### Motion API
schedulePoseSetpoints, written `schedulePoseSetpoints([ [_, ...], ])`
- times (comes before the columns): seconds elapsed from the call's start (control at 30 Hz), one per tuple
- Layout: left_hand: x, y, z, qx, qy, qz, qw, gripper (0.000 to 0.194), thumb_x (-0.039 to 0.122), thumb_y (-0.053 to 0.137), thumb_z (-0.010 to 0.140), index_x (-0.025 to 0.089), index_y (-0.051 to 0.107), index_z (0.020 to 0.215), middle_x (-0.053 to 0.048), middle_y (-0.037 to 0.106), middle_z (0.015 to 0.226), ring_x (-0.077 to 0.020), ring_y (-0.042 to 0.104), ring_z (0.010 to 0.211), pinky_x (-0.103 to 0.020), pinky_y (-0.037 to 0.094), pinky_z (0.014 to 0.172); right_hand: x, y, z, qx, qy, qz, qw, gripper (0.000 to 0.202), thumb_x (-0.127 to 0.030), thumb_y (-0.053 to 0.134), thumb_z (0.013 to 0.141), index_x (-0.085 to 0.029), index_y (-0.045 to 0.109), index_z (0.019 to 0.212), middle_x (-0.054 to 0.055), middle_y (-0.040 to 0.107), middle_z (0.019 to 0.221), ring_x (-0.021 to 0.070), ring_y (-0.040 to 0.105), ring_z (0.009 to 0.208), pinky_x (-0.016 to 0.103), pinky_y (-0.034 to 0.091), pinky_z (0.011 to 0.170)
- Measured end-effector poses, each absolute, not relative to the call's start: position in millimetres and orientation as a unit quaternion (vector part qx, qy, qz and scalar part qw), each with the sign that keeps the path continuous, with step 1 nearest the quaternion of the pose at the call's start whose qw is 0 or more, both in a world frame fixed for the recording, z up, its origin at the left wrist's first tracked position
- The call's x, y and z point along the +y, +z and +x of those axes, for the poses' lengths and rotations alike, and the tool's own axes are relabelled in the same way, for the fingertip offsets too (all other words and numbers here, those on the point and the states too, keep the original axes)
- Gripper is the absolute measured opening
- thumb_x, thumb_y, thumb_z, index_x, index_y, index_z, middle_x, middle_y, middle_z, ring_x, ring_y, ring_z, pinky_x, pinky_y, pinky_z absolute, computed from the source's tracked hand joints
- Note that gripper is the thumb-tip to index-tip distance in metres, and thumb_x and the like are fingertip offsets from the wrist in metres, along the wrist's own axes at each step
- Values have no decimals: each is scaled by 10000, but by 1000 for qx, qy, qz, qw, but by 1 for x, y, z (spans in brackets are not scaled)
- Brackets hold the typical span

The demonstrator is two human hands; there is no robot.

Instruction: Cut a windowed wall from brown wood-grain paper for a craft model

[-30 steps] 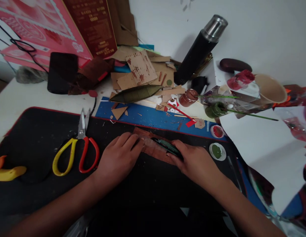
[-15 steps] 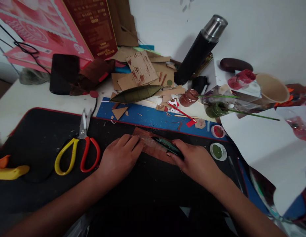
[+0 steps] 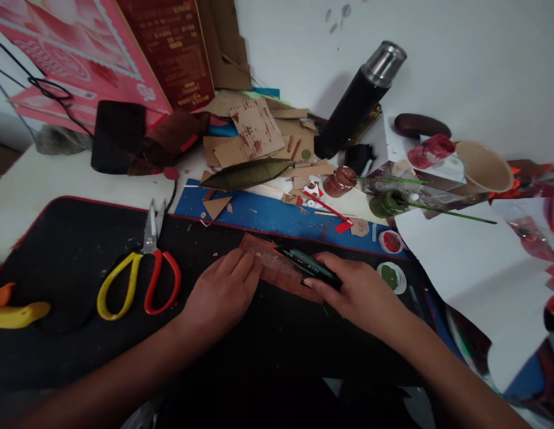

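A reddish-brown flat piece (image 3: 281,274) lies on the black mat between my hands, with a clear strip, perhaps a ruler, across it. My left hand (image 3: 225,283) presses on its left end, fingers bent and together. In my right hand (image 3: 359,289) is a dark green and black cutter (image 3: 310,265), gripped between thumb and fingers. The cutter's tip points left and rests over the upper part of the brown piece. What the fingertips of my left hand pinch, if anything, is hidden.
Scissors (image 3: 146,259) with yellow and red handles lie left of my left hand. Behind the mat are cardboard scraps (image 3: 256,128), a green boat-like shape (image 3: 245,174), a black flask (image 3: 352,107) and a brown paint jar (image 3: 340,181). A green paint lid (image 3: 392,277) sits right.
The cutter and my right hand have shifted slightly to the right. My left hand stays on the brown piece. The camera view has moved a little.
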State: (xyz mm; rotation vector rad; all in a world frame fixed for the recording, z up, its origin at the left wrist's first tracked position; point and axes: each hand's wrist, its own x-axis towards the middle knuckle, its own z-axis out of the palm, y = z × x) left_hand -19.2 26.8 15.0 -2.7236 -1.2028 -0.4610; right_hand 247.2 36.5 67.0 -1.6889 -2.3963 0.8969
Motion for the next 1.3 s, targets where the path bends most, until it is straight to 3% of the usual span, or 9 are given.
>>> schedulePoseSetpoints([
  [0.3, 20, 8, -19, -409, -179, -893, 62, 322, 47, 528, 907, 52, 742, 1148, -147, 765, 1087, -298, 664, 989, -394, 609, 781, 60, 76, 224, -841, 241, -485, 4, 364, -350, 544, 1041, -164, 669, 1327, 135, 767, 1247, 309, 737, 1101, 454, 573, 933],
  [0.43, 20, 5, -19, -405, -188, -893, 56, 300, 70, 527, 923, 62, 744, 1130, -154, 752, 1074, -299, 649, 1032, -395, 595, 818, 65, 75, 218, -862, 190, -468, -31, 403, -308, 530, 1039, -129, 656, 1377, 161, 757, 1273, 328, 754, 1065, 489, 599, 885],
  [0.63, 17, 2, -22, -407, -175, -895, 53, 358, 67, 522, 921, 55, 721, 1218, -177, 732, 1210, -311, 635, 1118, -392, 601, 834, 65, 77, 216, -877, 152, -450, -72, 376, -295, 544, 1035, -156, 676, 1358, 142, 788, 1146, 294, 768, 952, 434, 599, 791],
  [1.1, 18, 3, -22, -405, -197, -891, 65, 360, 71, 482, 936, 45, 753, 1172, -148, 769, 1185, -317, 669, 1096, -378, 620, 802, 66, 77, 211, -882, 119, -444, -105, 349, -284, 553, 1036, -168, 670, 1343, 117, 787, 1071, 253, 751, 868, 368, 546, 736],
  [1.3, 19, 2, -21, -393, -192, -898, 45, 358, 67, 469, 949, 3, 728, 1187, -182, 754, 1159, -323, 652, 1136, -400, 612, 892, 66, 78, 208, -883, 103, -440, -128, 355, -291, 533, 1049, -181, 661, 1362, 111, 780, 1043, 242, 742, 823, 336, 473, 664],
])
